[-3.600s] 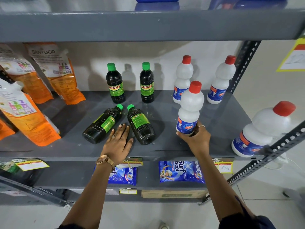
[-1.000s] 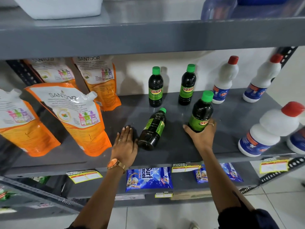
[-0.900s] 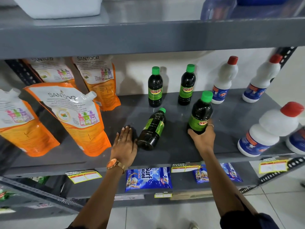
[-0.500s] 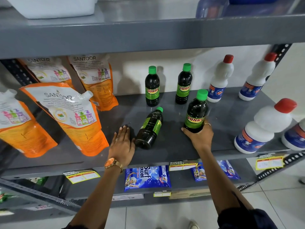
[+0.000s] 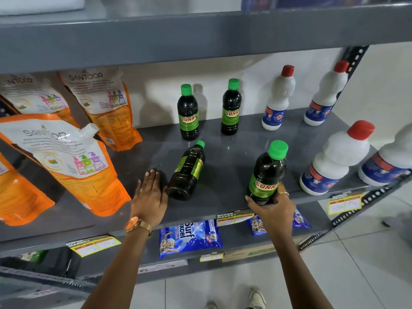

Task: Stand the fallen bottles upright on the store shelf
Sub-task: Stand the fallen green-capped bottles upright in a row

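Observation:
On the grey shelf (image 5: 225, 152) one dark green-capped bottle (image 5: 187, 171) lies on its side, cap pointing away from me. My left hand (image 5: 149, 197) rests flat on the shelf just left of its base, fingers apart, holding nothing. My right hand (image 5: 270, 209) grips the lower part of another dark green-capped bottle (image 5: 267, 172), which stands upright near the shelf's front edge. Two more dark bottles (image 5: 188, 112) (image 5: 230, 108) stand upright at the back.
Orange refill pouches (image 5: 66, 161) lean at the left. White red-capped bottles (image 5: 278, 99) (image 5: 336, 159) stand at the right, one pair near the front edge. Another shelf (image 5: 200, 34) hangs close overhead. Blue detergent sachets (image 5: 189, 237) lie on the shelf below.
The upright dark bottle in my right hand has shifted slightly toward the shelf's front edge. My left hand stays flat beside the lying bottle. Earlier, my right hand held a white bottle.

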`<state>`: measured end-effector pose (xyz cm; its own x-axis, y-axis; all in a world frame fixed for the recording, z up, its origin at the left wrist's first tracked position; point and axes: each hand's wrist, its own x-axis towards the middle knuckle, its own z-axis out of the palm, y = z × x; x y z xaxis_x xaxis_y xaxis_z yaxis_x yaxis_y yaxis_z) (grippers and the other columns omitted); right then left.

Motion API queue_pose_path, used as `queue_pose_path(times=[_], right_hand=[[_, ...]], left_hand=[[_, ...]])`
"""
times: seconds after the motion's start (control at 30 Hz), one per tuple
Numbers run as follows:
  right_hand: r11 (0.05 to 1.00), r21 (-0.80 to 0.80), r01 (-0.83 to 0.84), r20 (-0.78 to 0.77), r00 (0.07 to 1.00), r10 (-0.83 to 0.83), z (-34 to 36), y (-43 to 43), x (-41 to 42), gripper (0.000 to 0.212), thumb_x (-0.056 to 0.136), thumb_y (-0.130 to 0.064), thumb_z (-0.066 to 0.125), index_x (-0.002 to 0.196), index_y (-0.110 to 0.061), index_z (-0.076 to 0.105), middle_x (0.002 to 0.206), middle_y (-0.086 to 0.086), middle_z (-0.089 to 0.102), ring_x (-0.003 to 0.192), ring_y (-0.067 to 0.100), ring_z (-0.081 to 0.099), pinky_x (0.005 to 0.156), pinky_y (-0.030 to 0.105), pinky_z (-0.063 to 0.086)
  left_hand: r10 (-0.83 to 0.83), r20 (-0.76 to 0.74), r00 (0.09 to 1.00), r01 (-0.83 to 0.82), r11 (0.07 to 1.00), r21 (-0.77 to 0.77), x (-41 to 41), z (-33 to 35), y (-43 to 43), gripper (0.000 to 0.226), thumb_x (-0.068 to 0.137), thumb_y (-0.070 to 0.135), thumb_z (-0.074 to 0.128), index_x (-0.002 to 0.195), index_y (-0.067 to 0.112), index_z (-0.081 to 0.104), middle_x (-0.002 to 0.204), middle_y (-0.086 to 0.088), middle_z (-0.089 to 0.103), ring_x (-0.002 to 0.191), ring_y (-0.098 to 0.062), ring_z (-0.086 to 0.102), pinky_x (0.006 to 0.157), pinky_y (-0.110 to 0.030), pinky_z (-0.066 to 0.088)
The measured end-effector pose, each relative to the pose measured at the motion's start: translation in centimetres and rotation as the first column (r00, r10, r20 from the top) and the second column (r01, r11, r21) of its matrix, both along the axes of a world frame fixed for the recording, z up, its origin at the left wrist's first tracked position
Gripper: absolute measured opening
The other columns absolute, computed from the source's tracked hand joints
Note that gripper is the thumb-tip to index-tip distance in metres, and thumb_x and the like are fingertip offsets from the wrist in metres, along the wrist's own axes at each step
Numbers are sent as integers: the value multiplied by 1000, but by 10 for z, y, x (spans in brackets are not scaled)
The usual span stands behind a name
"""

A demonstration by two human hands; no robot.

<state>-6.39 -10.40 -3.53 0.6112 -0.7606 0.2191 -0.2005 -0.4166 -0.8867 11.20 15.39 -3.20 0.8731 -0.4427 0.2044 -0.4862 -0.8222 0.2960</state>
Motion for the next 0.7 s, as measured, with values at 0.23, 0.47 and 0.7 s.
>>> queue_pose_path(times=[0.23,0.47,0.7], right_hand=[[1000,-20,-14,-6,1000,14,-4,-5,1,82,57,-40,83,129,-18,50,105,0,70,95,17,67,81,40,57],[1000,19,24,28,999,-25,-9,2,-4,103,60,-49,83,146,-26,29,140,4,52,124,19,53,100,37,47],[989,-78,-128,96,986,135,6,94,-32,44,80,-67,52,106,-31,53,97,-14,51,93,4,50,75,35,49]], left_hand=[[-15,-14,1000,15,1000,7,2,-2,-2,57,93,33,27,142,3,22,151,-16,22,141,-23,12,116,-40,6],[-11,-26,1000,11,1000,-1,1,-1,-3,52,96,24,38,141,3,23,151,-16,23,141,-25,13,116,-40,7],[-136,-15,991,137,987,89,12,10,11,71,87,49,19,138,0,30,146,-19,34,135,-31,30,111,-39,21]])
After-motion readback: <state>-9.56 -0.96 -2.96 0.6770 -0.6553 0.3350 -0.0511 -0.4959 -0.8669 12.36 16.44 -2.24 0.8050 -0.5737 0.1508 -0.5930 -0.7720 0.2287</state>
